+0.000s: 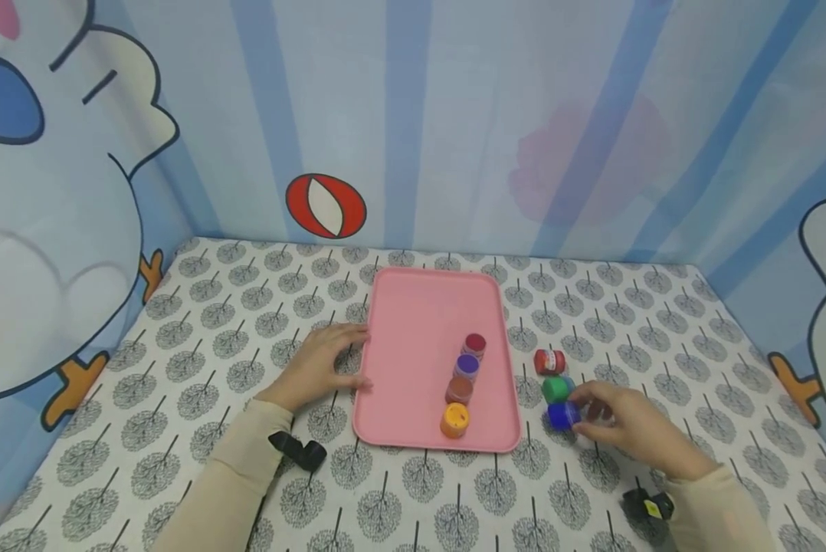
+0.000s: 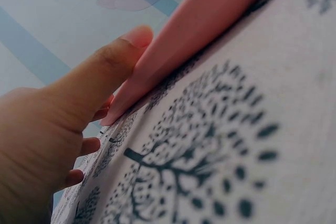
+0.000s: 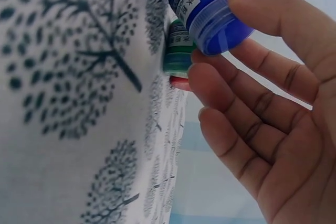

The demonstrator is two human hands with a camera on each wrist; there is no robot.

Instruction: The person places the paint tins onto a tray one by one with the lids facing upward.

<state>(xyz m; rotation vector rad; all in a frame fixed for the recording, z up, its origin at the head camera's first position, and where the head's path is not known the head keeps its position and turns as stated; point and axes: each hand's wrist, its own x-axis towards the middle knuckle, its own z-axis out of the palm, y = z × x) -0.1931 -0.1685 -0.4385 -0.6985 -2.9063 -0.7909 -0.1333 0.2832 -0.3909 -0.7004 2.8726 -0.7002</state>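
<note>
My right hand (image 1: 627, 424) pinches a small blue paint jar (image 3: 205, 3) between thumb and fingers, near its clear lid end. The jar is tilted at the table, right of the pink tray (image 1: 413, 307). Just beyond it lies a green paint jar (image 1: 556, 389), and past that a red paint jar (image 1: 549, 361) on its side. My left hand (image 1: 319, 364) touches the tray's left rim with extended fingers and thumb; in the left wrist view the thumb (image 2: 118, 53) rests against the rim. Inside the tray, a dark red jar (image 1: 475, 343), purple jar (image 1: 467, 366), brown jar (image 1: 459, 389) and orange jar (image 1: 455, 419) form a row.
A white tablecloth (image 1: 234, 368) with grey tree prints covers the table. A blue striped backdrop (image 1: 454, 153) with cartoon figures rises behind and at both sides. Black straps with small devices sit on both wrists.
</note>
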